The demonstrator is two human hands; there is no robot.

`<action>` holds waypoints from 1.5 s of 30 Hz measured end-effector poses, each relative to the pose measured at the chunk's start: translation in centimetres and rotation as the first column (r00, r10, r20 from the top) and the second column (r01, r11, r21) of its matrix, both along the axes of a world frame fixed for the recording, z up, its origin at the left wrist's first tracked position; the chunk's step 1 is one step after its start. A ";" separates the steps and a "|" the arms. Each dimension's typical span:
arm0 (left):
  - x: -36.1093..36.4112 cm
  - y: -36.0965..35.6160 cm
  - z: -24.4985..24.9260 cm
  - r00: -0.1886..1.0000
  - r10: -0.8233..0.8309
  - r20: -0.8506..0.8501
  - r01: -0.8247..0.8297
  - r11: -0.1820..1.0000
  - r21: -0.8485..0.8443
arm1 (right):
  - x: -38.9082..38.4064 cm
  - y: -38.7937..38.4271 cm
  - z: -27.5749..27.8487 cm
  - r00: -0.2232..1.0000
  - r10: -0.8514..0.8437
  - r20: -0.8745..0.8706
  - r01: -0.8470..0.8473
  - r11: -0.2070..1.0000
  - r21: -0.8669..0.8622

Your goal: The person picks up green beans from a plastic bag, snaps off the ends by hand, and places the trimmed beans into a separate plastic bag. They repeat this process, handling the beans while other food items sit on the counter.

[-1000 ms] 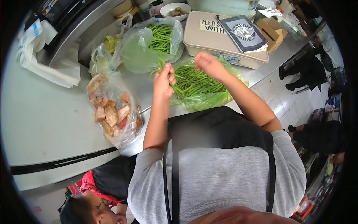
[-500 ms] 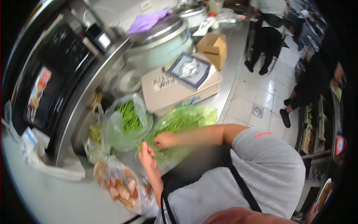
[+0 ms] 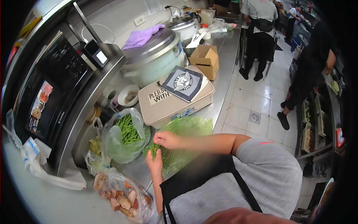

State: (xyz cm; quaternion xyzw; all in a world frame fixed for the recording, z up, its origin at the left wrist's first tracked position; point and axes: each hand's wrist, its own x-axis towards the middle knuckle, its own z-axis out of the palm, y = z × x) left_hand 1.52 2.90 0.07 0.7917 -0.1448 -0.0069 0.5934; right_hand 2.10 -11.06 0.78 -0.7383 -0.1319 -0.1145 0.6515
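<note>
My left hand (image 3: 154,161) is closed round a small bunch of green beans (image 3: 153,149), which stick up past its thumb. Just above it, my right hand (image 3: 165,139) pinches at the tips of the same beans. Both hands are over the near left edge of a spread green plastic bag (image 3: 190,138) with more beans partly visible on it. To the left, an open clear bag holds many green beans (image 3: 128,128). A clear bag of reddish-brown chunks (image 3: 125,196) lies nearer my body.
Behind the bags are a beige lidded box (image 3: 149,108) with a notebook (image 3: 182,83), a cardboard box (image 3: 205,61) and a large pot (image 3: 156,59). A black microwave (image 3: 56,89) stands left. Two people are across the aisle on the right.
My hands have come together at the bean bunch; the left fingers, raised before, are now wrapped round it. The view has shifted slightly and is sharper.
</note>
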 end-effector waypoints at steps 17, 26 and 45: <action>-1.8 -1.9 4.4 0.877 -0.261 -0.403 -0.017 0.822 -0.569 | -1.7 -1.8 3.3 0.959 0.252 -0.131 -0.169 0.878 0.448; 0.3 -0.4 5.2 0.923 -0.102 -0.371 -0.193 0.711 -0.676 | -2.8 -2.7 -0.3 0.958 0.118 -0.261 -0.160 0.976 -0.146; 1.5 -0.7 3.0 0.921 -0.135 -0.365 -0.224 0.582 -0.781 | -0.8 -1.2 1.4 0.969 0.155 -0.194 -0.227 0.867 -0.443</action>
